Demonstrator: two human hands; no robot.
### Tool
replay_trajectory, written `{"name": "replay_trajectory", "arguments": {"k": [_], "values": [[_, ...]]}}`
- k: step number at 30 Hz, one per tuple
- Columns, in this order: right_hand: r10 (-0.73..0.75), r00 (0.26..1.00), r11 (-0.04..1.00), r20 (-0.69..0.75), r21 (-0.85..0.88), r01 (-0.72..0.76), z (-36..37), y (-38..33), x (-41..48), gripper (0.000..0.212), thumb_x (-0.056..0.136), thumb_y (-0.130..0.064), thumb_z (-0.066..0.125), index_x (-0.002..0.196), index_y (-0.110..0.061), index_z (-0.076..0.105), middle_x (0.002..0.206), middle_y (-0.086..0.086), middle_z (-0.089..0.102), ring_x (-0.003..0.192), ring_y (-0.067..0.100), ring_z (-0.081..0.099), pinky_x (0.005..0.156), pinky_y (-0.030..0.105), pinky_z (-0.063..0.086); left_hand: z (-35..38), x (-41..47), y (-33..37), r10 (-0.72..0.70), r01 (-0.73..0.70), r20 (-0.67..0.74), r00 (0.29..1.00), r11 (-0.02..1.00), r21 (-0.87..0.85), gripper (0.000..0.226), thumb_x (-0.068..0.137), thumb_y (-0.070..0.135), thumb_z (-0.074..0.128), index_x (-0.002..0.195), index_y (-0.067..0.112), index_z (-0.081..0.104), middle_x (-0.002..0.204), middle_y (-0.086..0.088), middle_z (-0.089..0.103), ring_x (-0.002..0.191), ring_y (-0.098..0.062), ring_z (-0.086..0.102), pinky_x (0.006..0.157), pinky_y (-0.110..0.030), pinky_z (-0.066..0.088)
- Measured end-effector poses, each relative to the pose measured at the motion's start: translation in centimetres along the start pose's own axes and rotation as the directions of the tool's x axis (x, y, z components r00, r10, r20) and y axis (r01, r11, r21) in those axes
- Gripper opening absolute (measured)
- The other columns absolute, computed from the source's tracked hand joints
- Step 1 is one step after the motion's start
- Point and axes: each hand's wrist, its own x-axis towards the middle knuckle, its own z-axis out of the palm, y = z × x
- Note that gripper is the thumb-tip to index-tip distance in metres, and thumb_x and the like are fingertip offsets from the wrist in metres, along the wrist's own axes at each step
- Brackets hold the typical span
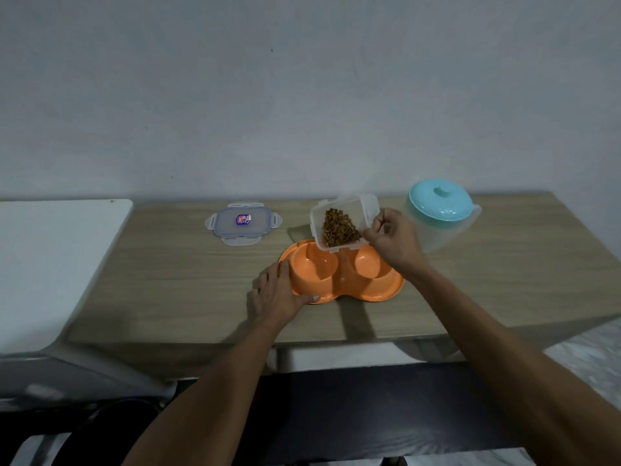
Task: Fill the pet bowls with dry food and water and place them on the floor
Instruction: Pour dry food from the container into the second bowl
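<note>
An orange double pet bowl (346, 290) lies on the wooden table, both cups looking empty. My left hand (279, 294) grips its left rim, thumb on the front edge. My right hand (393, 242) holds a clear plastic container (342, 210) of brown dry food (337, 228), tilted with its open mouth facing me, just above the back of the bowl between the two cups. The food has slid toward the container's lower edge. A translucent water jug with a teal lid (440, 203) stands behind my right hand.
The container's clear lid (242, 223) with a blue seal and a sticker lies flat at the back left of the wooden table (168, 274). A white surface (50, 264) adjoins the table on the left. A dark chair sits below the table's front edge.
</note>
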Motion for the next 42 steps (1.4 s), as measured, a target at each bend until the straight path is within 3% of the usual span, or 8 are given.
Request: {"name": "replay_trajectory", "arguments": {"k": [3,7,10,15,19,28,40,42], "values": [[-0.155,0.988,0.982,-0.018,-0.114,0.152,0.2,-0.2,-1.4,0.024,0.078,-0.019,0.074,0.073,-0.014,0.051,0.082,-0.003,0.054,0.070,0.007,0.047,0.061,0.026,0.036,-0.1,-0.1,0.1,0.002,-0.002,0.006,1.000,1.000,0.000,0.111,0.064,0.069,0.073,0.151,0.024,0.020,0.155,-0.005,0.028,0.141,-0.030,0.029,0.109,-0.052,0.035],[-0.267,0.964,0.951,0.005,-0.158,0.264,1.0,0.3,-2.7,0.026,0.078,-0.018,0.074,0.074,-0.018,0.048,0.099,-0.001,0.054,0.086,0.017,0.055,0.073,0.040,0.054,-0.1,-0.1,0.1,-0.010,0.010,0.004,1.000,1.000,0.005,0.109,0.065,0.068,0.073,0.151,0.025,0.021,0.154,-0.003,0.029,0.141,-0.030,0.029,0.108,-0.052,0.035],[-0.321,0.947,0.929,0.027,-0.184,0.321,1.6,0.5,-3.4,0.027,0.078,-0.017,0.075,0.077,-0.019,0.048,0.114,0.004,0.054,0.101,0.020,0.055,0.082,0.045,0.054,0.0,0.0,0.1,-0.019,0.019,0.004,1.000,1.000,-0.004,0.109,0.064,0.066,0.074,0.150,0.025,0.021,0.155,-0.003,0.028,0.141,-0.030,0.029,0.109,-0.051,0.035],[-0.421,0.905,0.877,0.062,-0.229,0.423,2.2,0.6,-4.2,0.027,0.078,-0.012,0.076,0.080,-0.013,0.049,0.127,0.011,0.053,0.108,0.023,0.055,0.078,0.028,0.045,0.2,0.1,0.0,-0.027,0.026,-0.010,1.000,0.999,-0.038,0.108,0.064,0.063,0.076,0.150,0.025,0.022,0.153,-0.003,0.030,0.141,-0.028,0.029,0.109,-0.049,0.032],[-0.458,0.884,0.843,0.093,-0.269,0.465,2.6,0.6,-4.6,0.029,0.077,-0.011,0.076,0.081,-0.012,0.048,0.129,0.013,0.052,0.104,0.028,0.056,0.077,0.020,0.034,0.3,0.2,0.0,-0.021,0.021,-0.015,1.000,1.000,-0.024,0.107,0.063,0.064,0.076,0.149,0.025,0.024,0.152,-0.004,0.031,0.139,-0.029,0.031,0.107,-0.049,0.034],[-0.543,0.822,0.746,0.171,-0.350,0.566,2.8,0.4,-4.8,0.032,0.080,-0.012,0.074,0.085,-0.013,0.043,0.135,0.022,0.049,0.112,0.039,0.056,0.082,0.027,0.037,0.3,0.5,0.1,-0.024,0.024,-0.019,1.000,1.000,-0.008,0.104,0.063,0.063,0.076,0.147,0.025,0.027,0.149,-0.003,0.035,0.137,-0.029,0.034,0.107,-0.051,0.036],[-0.639,0.724,0.596,0.259,-0.428,0.679,2.8,-0.4,-5.1,0.030,0.077,-0.009,0.075,0.085,-0.008,0.047,0.133,0.020,0.051,0.116,0.034,0.050,0.079,0.024,0.040,0.4,0.6,0.0,-0.054,0.055,0.023,0.998,0.998,-0.043,0.112,0.062,0.061,0.079,0.150,0.026,0.020,0.151,-0.011,0.031,0.141,-0.034,0.030,0.110,-0.054,0.032],[-0.653,0.701,0.561,0.286,-0.439,0.702,2.8,-0.6,-5.2,0.029,0.077,-0.006,0.075,0.085,-0.007,0.048,0.132,0.022,0.052,0.115,0.036,0.052,0.079,0.030,0.046,0.3,0.6,0.2,-0.057,0.058,0.030,0.998,0.998,-0.033,0.113,0.063,0.061,0.079,0.151,0.025,0.018,0.151,-0.012,0.032,0.140,-0.034,0.030,0.110,-0.054,0.032]]}}
